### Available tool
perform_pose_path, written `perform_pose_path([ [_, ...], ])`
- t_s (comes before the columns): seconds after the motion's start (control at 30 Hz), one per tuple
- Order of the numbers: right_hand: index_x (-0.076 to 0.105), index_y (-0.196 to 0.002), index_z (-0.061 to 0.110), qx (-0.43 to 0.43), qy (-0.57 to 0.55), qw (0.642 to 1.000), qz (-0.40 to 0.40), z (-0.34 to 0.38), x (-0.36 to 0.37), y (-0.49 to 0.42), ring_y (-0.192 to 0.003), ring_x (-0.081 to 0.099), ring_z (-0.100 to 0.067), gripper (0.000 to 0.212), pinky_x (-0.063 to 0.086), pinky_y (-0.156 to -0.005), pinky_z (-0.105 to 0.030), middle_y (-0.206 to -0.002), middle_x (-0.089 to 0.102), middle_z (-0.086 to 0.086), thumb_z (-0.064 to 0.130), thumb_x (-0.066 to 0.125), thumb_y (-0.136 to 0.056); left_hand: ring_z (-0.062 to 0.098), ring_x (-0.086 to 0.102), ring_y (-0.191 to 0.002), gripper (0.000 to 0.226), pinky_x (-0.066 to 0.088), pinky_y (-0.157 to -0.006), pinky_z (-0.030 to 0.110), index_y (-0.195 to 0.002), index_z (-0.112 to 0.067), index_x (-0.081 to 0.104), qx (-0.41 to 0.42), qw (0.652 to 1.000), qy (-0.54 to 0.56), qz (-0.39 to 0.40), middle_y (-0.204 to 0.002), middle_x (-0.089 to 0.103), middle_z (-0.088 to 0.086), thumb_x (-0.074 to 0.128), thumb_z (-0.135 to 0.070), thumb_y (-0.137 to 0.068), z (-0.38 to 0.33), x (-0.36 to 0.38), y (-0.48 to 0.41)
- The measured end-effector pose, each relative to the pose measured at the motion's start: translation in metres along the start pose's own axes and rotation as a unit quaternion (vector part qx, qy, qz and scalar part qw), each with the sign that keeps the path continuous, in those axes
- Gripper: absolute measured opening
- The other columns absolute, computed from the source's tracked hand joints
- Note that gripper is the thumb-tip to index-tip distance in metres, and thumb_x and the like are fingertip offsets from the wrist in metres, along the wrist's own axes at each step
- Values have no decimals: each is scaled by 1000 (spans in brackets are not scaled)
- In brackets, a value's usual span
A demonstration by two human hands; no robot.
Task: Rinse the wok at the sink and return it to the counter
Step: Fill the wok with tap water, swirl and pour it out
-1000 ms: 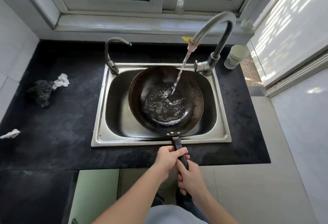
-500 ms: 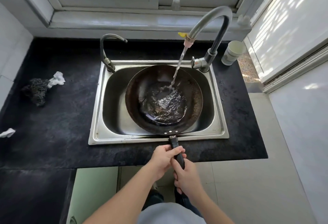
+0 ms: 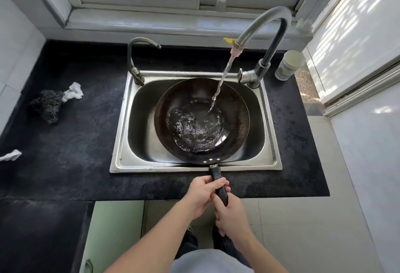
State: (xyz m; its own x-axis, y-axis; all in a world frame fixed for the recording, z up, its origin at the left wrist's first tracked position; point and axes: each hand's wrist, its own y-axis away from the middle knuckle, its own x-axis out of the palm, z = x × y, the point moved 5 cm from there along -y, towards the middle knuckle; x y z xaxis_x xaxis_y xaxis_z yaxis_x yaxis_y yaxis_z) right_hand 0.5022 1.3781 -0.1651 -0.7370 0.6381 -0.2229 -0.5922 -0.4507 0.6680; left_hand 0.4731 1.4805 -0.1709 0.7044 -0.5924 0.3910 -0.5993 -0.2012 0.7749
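From the head camera, the wok sits down in the steel sink, filling most of the basin, its rim close to the sink's near edge. Water streams from the tall curved tap at the sink's far right corner and lands inside the wok, right of its middle; a churning, glinting pool gathers in the bottom. The wok's black handle reaches out over the sink's near rim and across the near strip of the dark surface.

Both hands are on that handle. The left hand is wrapped round it from the left, nearer the wok, its grip clamped on the handle with fingers curled over the top. The right hand holds the tail end just behind, its grip likewise clamped on the handle, the two hands touching.

A second, smaller tap stands at the sink's far left corner. Out on the left of the surface lies a dark scouring pad with a white crumpled cloth touching it; another white scrap shows at the left edge. A pale cup stands at the far right corner of the surface, just beside the tall tap.
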Motion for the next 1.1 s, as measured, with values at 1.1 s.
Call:
perform_pose_path([
  [1.1,58,-77,16,-42,26,999,0,-7,-6,-2,-40,47,-12,25,43,-44,-31,-52,54,2,31,56,-97,19,72,-87,23,61,-73,29,-113,8,63,-8,1000,9,4,-101,72,13,60,-6,-95,4,8,1],
])
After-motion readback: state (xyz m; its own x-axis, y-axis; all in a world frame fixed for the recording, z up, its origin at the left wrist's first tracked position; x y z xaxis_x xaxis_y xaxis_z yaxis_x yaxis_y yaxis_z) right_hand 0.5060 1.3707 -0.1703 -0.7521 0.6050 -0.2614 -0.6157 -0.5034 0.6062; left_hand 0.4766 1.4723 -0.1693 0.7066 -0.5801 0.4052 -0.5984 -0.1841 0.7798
